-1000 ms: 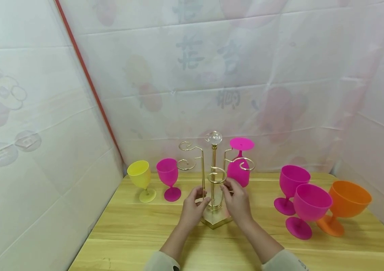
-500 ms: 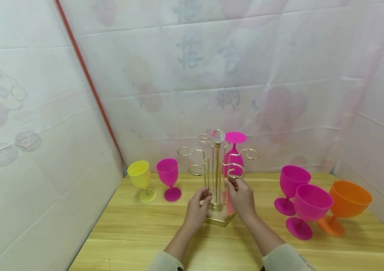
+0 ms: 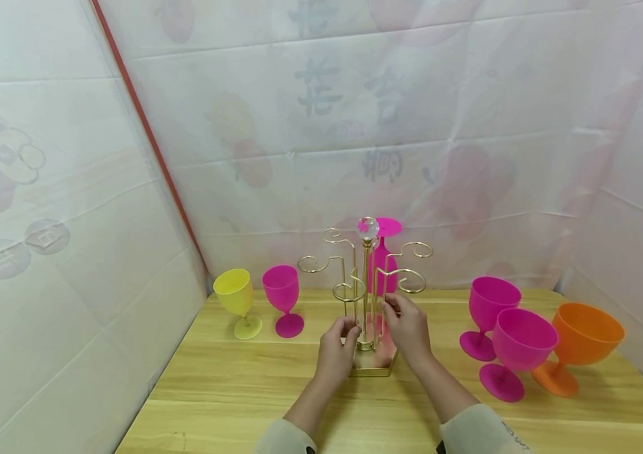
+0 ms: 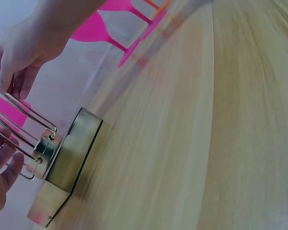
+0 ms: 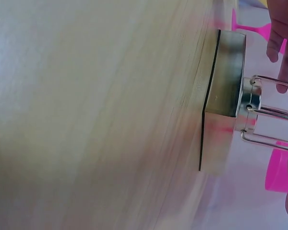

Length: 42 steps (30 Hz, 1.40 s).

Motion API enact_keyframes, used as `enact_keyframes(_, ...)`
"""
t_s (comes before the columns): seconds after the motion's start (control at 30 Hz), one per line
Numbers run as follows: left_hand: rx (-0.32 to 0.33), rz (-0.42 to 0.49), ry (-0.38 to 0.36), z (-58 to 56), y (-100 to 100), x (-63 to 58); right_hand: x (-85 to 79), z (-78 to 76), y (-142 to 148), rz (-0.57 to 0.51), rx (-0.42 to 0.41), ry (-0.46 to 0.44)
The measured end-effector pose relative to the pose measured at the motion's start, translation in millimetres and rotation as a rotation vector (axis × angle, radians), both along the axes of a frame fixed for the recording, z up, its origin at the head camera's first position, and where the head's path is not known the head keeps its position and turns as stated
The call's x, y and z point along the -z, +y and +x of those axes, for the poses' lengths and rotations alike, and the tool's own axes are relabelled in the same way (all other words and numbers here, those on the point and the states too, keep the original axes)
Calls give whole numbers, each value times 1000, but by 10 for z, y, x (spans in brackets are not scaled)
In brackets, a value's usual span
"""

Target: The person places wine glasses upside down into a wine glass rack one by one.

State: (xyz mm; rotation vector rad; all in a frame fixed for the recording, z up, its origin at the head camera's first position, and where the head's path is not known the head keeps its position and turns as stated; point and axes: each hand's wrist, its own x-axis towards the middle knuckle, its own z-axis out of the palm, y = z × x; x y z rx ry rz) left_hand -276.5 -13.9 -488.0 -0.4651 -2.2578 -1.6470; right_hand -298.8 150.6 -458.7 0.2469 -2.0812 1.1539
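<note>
A gold metal goblet rack with curled wire arms and a clear faceted ball on top stands on the table. My left hand pinches a wire on its left side. Higher up on the right, my right hand grips another wire between thumb and fingers. Upside down at the back of the rack hangs a pink goblet, partly hidden by the wires. The left wrist view shows the polygonal base flat on the wood, and the right wrist view shows the same base.
Left of the rack stand a yellow goblet and an upright pink goblet. To the right are two pink goblets and a wide orange goblet. A pale printed curtain rises behind the wooden table.
The rack has turned between my hands: its hanging pink goblet has swung left behind the post, and a flat side of the base now faces front. Both hands have shifted slightly right.
</note>
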Motion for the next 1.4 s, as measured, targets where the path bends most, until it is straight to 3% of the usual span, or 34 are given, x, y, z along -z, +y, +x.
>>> enact_keyframes(0.37,-51,-21,63,2,39,8,39,-2,15,20,17,-1)
enact_keyframes(0.73,-59,5,27,19,39,-69,69,11,10,24,25,-21)
enact_keyframes(0.8,-46,30,49,18,38,-124,74,13,13,28,29,-19)
enact_keyframes(0.9,-30,52,145,1,43,-241,83,14,19,31,32,-16)
enact_keyframes(1.07,-37,74,293,-13,50,-550,95,13,29,44,32,-11)
enact_keyframes(1.23,-44,130,342,-44,64,-851,95,17,35,53,23,-10)
enact_keyframes(1.4,30,216,364,-85,88,-983,99,7,40,64,38,-5)
